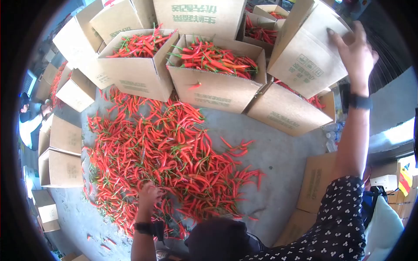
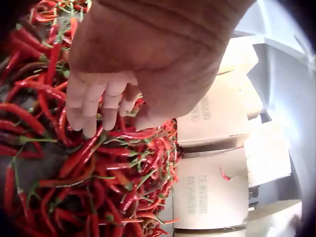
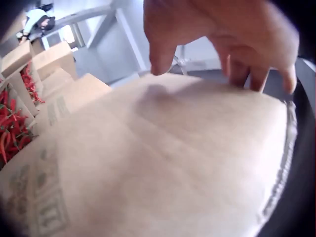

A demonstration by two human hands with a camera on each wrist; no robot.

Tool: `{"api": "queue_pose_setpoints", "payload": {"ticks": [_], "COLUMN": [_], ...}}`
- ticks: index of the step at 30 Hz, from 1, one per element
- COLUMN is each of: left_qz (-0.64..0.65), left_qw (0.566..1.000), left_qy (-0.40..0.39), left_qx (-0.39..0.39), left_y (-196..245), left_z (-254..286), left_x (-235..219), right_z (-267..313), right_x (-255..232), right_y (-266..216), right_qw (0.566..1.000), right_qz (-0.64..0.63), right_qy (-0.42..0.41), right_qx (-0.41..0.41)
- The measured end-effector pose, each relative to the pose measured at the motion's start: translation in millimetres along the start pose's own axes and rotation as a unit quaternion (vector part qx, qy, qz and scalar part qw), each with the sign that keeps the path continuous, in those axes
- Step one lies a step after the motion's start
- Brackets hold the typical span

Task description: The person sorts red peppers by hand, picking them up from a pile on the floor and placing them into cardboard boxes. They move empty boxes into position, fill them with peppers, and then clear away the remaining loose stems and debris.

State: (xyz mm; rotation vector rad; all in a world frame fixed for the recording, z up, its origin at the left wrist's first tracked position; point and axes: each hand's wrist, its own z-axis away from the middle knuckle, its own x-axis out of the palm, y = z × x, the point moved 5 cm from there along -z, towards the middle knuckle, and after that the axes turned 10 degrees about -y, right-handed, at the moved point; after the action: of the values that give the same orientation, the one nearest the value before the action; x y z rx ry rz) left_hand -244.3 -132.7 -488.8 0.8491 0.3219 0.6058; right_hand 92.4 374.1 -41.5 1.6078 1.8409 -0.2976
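My left hand (image 1: 150, 194) is low over a wide heap of red chilies (image 1: 143, 135). Its fingers (image 2: 91, 106) hang down, loosely bent, with the thumb apart; whether the fingertips touch chilies cannot be told. At the upper right, my right hand (image 1: 359, 58) is at the edge of a tall, tilted cardboard box (image 1: 305, 54). In the right wrist view the spread fingers (image 3: 259, 76) reach the box's (image 3: 148, 148) far edge, and a shadow lies on the cardboard below the thumb. That box's inside is hidden.
Behind the heap stand chili-filled boxes (image 1: 217, 89), with another filled box (image 1: 285, 111) beside them. More boxes (image 1: 65, 139) line the left side, where a person (image 1: 28, 126) is visible. Grey floor (image 1: 278, 161) shows right of the heap; clear bottles (image 1: 333, 135) stand farther right.
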Motion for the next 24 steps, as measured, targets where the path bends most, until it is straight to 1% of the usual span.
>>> {"api": "queue_pose_setpoints", "payload": {"ticks": [1,3,4,5,6,7,8,9,10,11,12,13,14,15,16,17,18,19,20,21,22,23,24], "left_qz": [0.072,0.146,0.011,-0.124,-0.120,-0.131,-0.131,-0.165,-0.196,-0.181,-0.212,-0.237,-0.230,-0.217,-0.204,-0.191,-0.178,-0.202,-0.223,-0.235,-0.235,-0.236,-0.247], "left_qw": [0.995,0.979,0.983,0.967,0.966,0.937,0.899,0.872,0.841,0.837,0.782,0.721,0.704,0.716,0.735,0.757,0.778,0.805,0.829,0.810,0.800,0.803,0.811], "left_qy": [-0.059,-0.117,-0.135,-0.150,-0.148,-0.240,-0.328,-0.349,-0.370,-0.361,-0.455,-0.546,-0.587,-0.603,-0.612,-0.611,-0.600,-0.553,-0.502,-0.527,-0.542,-0.538,-0.522], "left_qx": [-0.040,-0.078,-0.121,-0.166,-0.177,-0.217,-0.259,-0.302,-0.343,-0.369,-0.370,-0.355,-0.327,-0.277,-0.208,-0.129,-0.057,-0.078,-0.105,-0.103,-0.103,-0.104,-0.094], "left_y": [-29.1,-30.9,-33.2,-30.8,-32.3,-39.8,-49.6,-38.4,-28.3,-42.0,-61.8,-80.3,-113.3,-163.1,-217.2,-269.8,-309.1,-320.5,-332.4,-280.4,-200.1,-140.8,-90.2], "left_z": [-3.5,2.2,10.5,20.3,23.6,30.2,44.4,65.0,83.4,96.5,108.8,120.9,123.3,121.0,111.0,97.1,81.9,67.5,63.9,74.2,93.0,103.2,103.1], "left_x": [-1.1,14.4,25.2,36.5,41.3,53.4,66.6,80.7,95.4,99.5,107.5,115.0,115.9,110.2,102.6,91.8,84.8,63.5,40.7,80.7,123.2,139.2,146.4], "right_z": [-8.5,6.4,14.5,23.9,31.6,37.0,40.4,46.4,43.4,30.5,17.4,4.3,-8.7,-22.1,-25.2,-24.5,-17.3,-7.5,-15.2,-14.5,-9.2,-0.2,19.5], "right_x": [24.2,3.1,-4.7,-10.3,-12.6,-11.4,-6.5,1.4,13.1,34.5,56.2,73.6,91.2,92.1,77.1,57.0,26.8,6.1,12.2,13.6,8.5,3.6,3.7], "right_y": [20.7,8.9,7.8,10.8,11.4,18.2,26.1,37.0,49.9,62.5,74.7,84.1,92.7,93.4,87.1,58.5,18.0,-6.8,-8.1,-9.9,-12.4,-13.9,-12.1], "right_qw": [0.993,0.995,0.995,0.993,0.989,0.991,0.993,0.994,0.998,0.999,0.999,0.998,0.997,0.974,0.987,0.990,0.988,0.970,0.979,0.978,0.968,0.954,0.953], "right_qz": [-0.101,-0.102,-0.102,-0.101,-0.101,-0.096,-0.097,-0.101,-0.048,-0.025,-0.003,-0.018,-0.033,-0.137,-0.037,0.060,-0.063,-0.190,-0.167,-0.173,-0.200,-0.227,-0.235], "right_qy": [-0.047,-0.007,-0.011,-0.035,-0.060,-0.042,-0.017,-0.001,0.029,0.011,-0.006,-0.012,-0.018,0.030,0.048,0.066,0.077,0.084,0.030,0.022,0.060,0.098,0.091], "right_qx": [0.025,0.008,0.005,0.047,0.087,0.078,0.064,0.050,0.002,-0.024,-0.051,-0.059,-0.066,-0.180,-0.148,-0.113,-0.120,-0.125,-0.114,-0.116,-0.142,-0.167,-0.168]}}
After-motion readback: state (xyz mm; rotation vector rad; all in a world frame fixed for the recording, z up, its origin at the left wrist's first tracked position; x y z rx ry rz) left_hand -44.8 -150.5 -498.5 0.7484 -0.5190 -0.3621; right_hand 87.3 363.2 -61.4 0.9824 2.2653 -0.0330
